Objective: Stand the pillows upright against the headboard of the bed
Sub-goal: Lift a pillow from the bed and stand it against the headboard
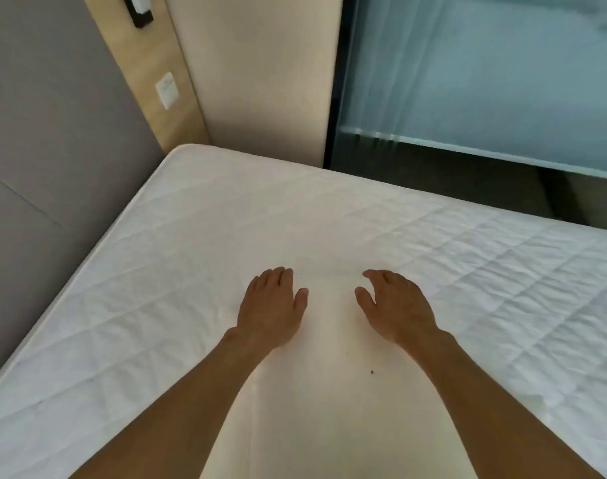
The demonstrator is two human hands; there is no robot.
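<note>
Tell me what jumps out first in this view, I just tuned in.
Two bare hands, left hand and right hand, hover palm-down and empty over the middle of a white quilted mattress. A grey padded headboard fills the left side. No pillow is clearly visible.

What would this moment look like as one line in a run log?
left hand: open, empty | right hand: open, empty | both over bare mattress | headboard: nothing against it | pillows: none in view

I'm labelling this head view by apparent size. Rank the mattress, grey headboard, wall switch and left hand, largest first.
1. Mattress
2. Grey headboard
3. Left hand, enlarged by nearness to the camera
4. Wall switch
</note>
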